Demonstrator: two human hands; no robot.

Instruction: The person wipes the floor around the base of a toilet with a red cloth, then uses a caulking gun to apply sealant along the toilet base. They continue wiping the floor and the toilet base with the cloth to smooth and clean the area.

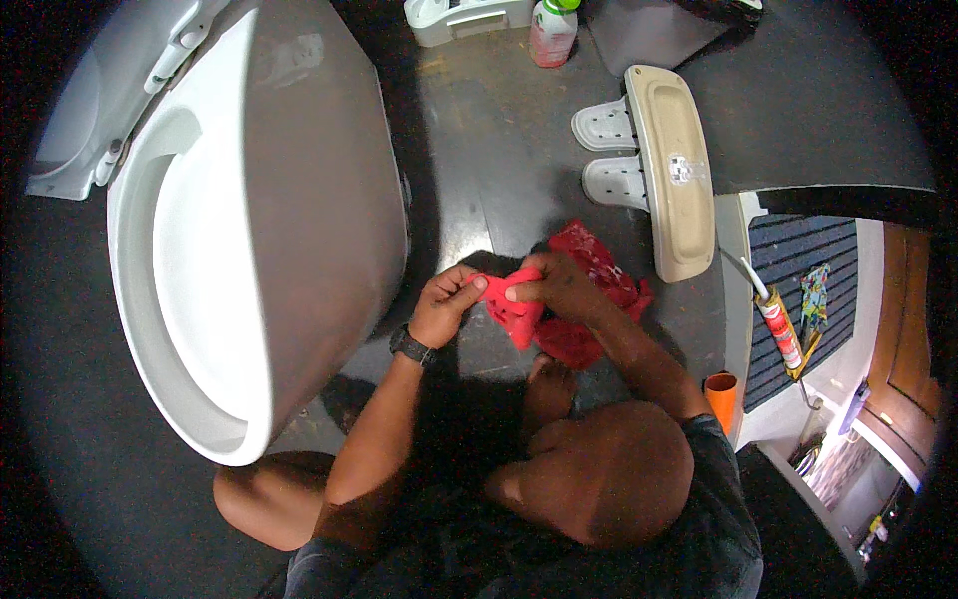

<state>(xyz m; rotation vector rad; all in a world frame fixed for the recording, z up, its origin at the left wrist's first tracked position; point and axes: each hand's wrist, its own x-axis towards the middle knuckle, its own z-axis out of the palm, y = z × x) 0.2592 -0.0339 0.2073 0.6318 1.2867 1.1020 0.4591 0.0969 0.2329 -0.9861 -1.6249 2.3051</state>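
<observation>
Both my hands are in front of my knees, pinching a small piece of thin red material (514, 307) between thumbs and fingertips. My left hand (449, 304), with a dark watch on its wrist, grips its left end. My right hand (551, 290) holds it a short way to the right. I cannot tell whether it is cloth or plastic. Just under and beyond my right forearm, a crumpled red bag with white marks (597, 262) lies on the dark floor. Part of that bag is hidden by my right hand and arm.
A large white toilet bowl (324, 180) with a raised lid stands close on my left. Ahead are a bottle with a green cap (553, 38) and a white caddy (469, 22). To the right are a beige tray-like piece (682, 180), a caulking gun (781, 329) and an orange pipe-like piece (719, 397).
</observation>
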